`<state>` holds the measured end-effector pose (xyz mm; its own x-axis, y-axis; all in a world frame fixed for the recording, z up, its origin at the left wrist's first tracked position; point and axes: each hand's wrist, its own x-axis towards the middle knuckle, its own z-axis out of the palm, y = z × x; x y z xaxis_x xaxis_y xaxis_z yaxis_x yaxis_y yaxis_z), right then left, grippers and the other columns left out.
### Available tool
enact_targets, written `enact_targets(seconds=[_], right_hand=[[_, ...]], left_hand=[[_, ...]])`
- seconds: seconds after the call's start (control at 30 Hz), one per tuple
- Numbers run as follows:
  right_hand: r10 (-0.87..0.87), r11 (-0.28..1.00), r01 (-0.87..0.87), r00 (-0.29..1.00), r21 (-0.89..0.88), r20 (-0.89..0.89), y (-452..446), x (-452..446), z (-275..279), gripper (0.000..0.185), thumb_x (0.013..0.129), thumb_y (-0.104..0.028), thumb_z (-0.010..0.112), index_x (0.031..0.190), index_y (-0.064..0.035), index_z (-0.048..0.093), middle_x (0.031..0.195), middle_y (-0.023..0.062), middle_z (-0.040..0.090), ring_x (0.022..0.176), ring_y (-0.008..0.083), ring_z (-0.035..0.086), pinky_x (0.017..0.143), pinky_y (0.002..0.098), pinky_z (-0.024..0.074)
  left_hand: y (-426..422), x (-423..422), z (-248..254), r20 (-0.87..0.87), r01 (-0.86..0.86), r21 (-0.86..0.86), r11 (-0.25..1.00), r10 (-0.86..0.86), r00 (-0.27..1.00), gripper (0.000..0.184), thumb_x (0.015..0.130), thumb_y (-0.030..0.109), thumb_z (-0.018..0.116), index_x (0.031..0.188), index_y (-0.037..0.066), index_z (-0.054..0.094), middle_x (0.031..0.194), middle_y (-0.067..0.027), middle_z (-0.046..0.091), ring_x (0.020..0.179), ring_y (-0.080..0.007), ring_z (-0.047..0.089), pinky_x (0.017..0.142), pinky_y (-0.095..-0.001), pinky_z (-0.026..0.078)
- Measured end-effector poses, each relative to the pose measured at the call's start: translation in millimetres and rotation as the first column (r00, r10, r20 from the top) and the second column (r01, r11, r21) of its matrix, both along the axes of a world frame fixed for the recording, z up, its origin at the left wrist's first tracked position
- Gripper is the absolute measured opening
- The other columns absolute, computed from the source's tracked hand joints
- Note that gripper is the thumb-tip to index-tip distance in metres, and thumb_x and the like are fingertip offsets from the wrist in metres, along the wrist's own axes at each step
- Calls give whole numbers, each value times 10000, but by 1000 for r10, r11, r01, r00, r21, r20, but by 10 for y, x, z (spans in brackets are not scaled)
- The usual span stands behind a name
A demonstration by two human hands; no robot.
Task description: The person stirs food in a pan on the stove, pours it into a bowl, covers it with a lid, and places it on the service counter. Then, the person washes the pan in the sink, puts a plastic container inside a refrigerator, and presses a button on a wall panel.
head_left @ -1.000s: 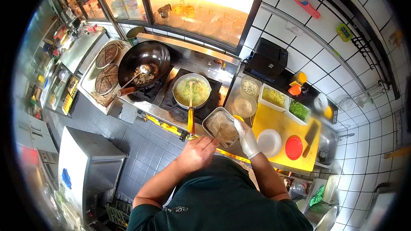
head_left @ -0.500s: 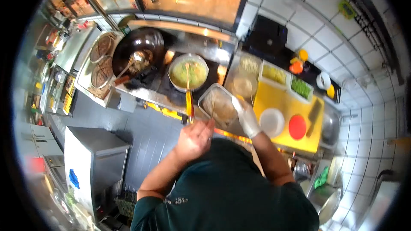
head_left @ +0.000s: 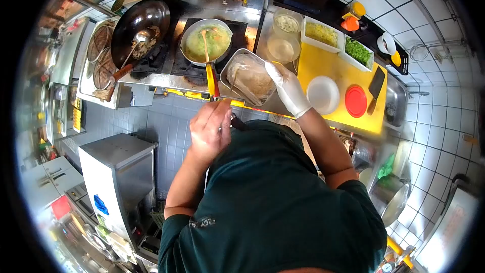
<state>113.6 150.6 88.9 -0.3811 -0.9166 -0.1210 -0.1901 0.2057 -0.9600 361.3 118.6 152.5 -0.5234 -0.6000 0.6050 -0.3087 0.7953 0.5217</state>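
My right hand wears a white glove and grips the right rim of a clear rectangular container. Brownish, wet-looking contents and a thin utensil lie in the container. My bare left hand is closed, its fingertips bent at the end of a yellow-and-red pan handle; whether it holds the handle or something small is hidden. The handle belongs to a pan of greenish soupy food on the stove, with a wooden spoon standing in it.
A dark wok with a ladle sits left of the pan. On the yellow cutting board are a white round tub, a red lid and a cleaver. Behind stand bins of chopped greens and yellow pieces.
My left hand has moved left and forward, from near the container to the end of the pan handle. My right hand stays at the container's rim. The view has shifted.
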Motion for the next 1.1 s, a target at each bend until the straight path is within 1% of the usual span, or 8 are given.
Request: enact_targets(seconds=[0.23, 0.47, 0.7, 0.77, 0.83, 0.93, 1.03, 1.1], right_hand=[[16, 999, -16, 1000, 31, 24, -1, -7, 32, 570, 1053, -501, 547, 1207, 34, 673, 1115, 183, 712, 1081, 276, 661, 986, 336, 469], [-3, 993, -4, 998, 114, 57, -37, -13, 14, 600, 1054, -526, 539, 1168, 45, 684, 1044, 158, 709, 1029, 233, 652, 960, 333, 467], [1, 992, -9, 998, 124, 66, -66, -15, 40, 590, 1056, -517, 539, 1198, 38, 683, 1068, 171, 718, 1047, 251, 662, 971, 332, 467], [25, 996, -27, 999, 91, 28, -58, -8, 28, 562, 1057, -497, 545, 1223, 22, 681, 1108, 174, 725, 1078, 258, 669, 980, 326, 472], [38, 997, -39, 999, 70, 11, -67, 32, 12, 529, 1057, -473, 553, 1245, 6, 680, 1141, 174, 729, 1102, 263, 677, 985, 324, 481], [28, 998, -27, 1000, 56, -7, -44, 74, 27, 479, 1056, -435, 568, 1263, -17, 680, 1166, 170, 731, 1114, 271, 687, 979, 330, 499], [19, 999, -18, 999, 36, -45, -11, 88, 82, 455, 1051, -419, 581, 1265, -30, 682, 1163, 171, 732, 1104, 286, 695, 963, 342, 514], [15, 1000, -14, 999, 24, -47, -10, 94, 74, 457, 1045, -422, 591, 1265, -32, 682, 1159, 175, 733, 1097, 299, 699, 955, 348, 521]], left_hand=[[-36, 113, 117, -30, -46, 94, 995, 49, 998, 90, 941, -59, 648, 1025, -41, 676, 940, -176, 725, 758, -267, 718, 690, -333, 574], [-97, 256, 215, -81, 22, 201, 979, -5, 997, 130, 979, 0, 636, 1062, -81, 695, 888, -175, 711, 727, -221, 696, 657, -304, 564], [-130, 398, 256, -293, 176, 330, 927, -76, 953, 170, 1003, 22, 602, 1088, -92, 695, 885, -179, 699, 729, -221, 691, 656, -313, 572], [-103, 335, 193, -211, 167, 388, 906, -89, 974, 153, 994, 9, 607, 1082, -70, 704, 907, -171, 712, 767, -218, 706, 667, -319, 588], [-108, 202, 98, -34, 148, 276, 950, -144, 989, 123, 971, -8, 638, 1064, -53, 706, 921, -170, 727, 771, -237, 717, 674, -329, 580], [-91, 45, 4, 53, 108, 186, 977, -120, 991, 96, 948, -24, 666, 1035, -36, 704, 931, -177, 730, 770, -272, 721, 684, -348, 575], [-88, 13, -98, 22, 44, 179, 983, -48, 999, 172, 891, -33, 707, 1057, -6, 675, 909, -188, 705, 761, -364, 704, 679, -407, 577], [-70, 12, -135, 33, 9, 178, 984, -15, 999, 148, 920, -22, 692, 1068, -13, 686, 917, -189, 715, 767, -329, 712, 693, -382, 575]])
